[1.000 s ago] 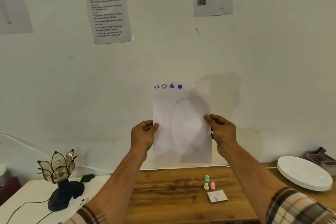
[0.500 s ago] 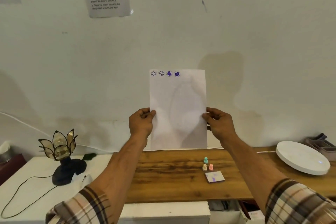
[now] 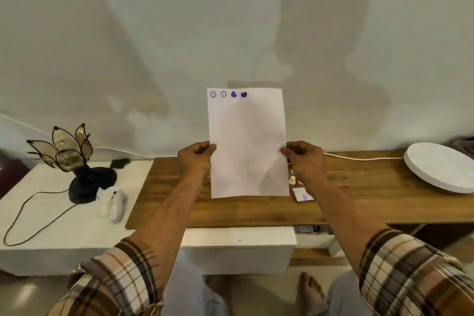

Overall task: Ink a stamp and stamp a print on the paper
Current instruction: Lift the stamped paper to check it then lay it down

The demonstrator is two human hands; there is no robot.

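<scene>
You hold the paper (image 3: 247,146) upright above the wooden table (image 3: 230,210), your left hand (image 3: 196,160) and right hand (image 3: 305,159) each with a pinching grip on a side edge, and its top-left corner already carries four purple prints (image 3: 228,94). So the stamping looks done, or at least well along. The small stamps (image 3: 292,179) and ink pad (image 3: 303,194) sit on the table just beside your right wrist, untouched.
</scene>
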